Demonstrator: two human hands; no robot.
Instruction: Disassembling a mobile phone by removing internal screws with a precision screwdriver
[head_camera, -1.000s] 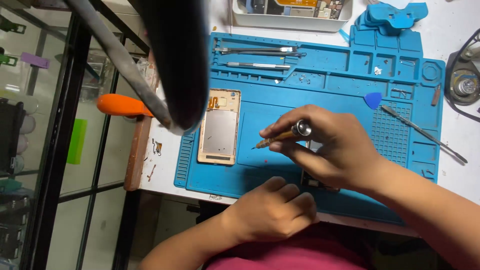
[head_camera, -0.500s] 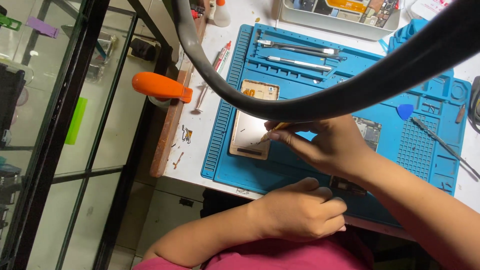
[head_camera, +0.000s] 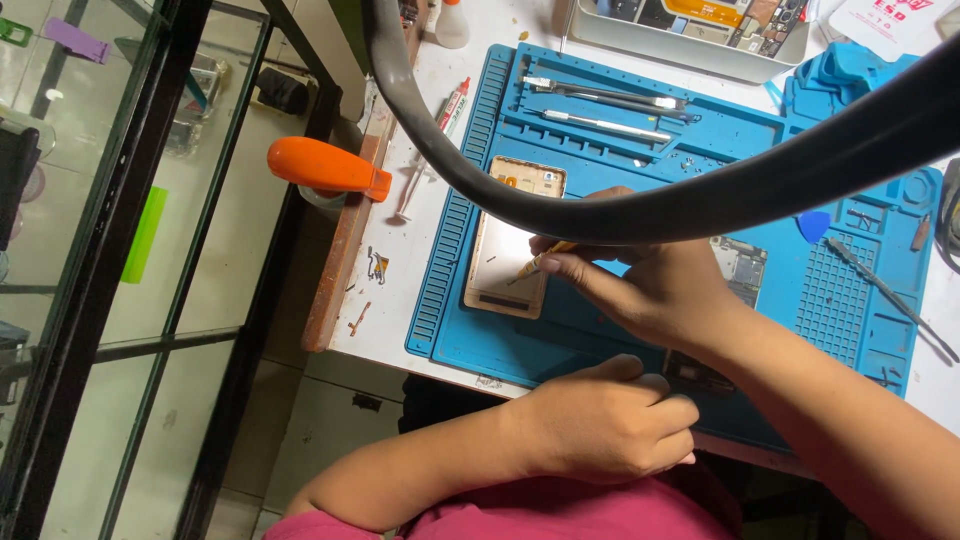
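Right now a thick black cable sweeps across the view and hides the knuckles of the right hand, so the back end of the tool is lost behind it. Leftmost, the gold phone back cover lies on the blue repair mat, near the bench's left edge. Right hand is pinched shut on a small screwdriver, tip down on the cover. Left hand sits curled in a loose fist at the bench's near edge, holding nothing I can see. Since half a second ago the view has swung left, and the cable has slid higher.
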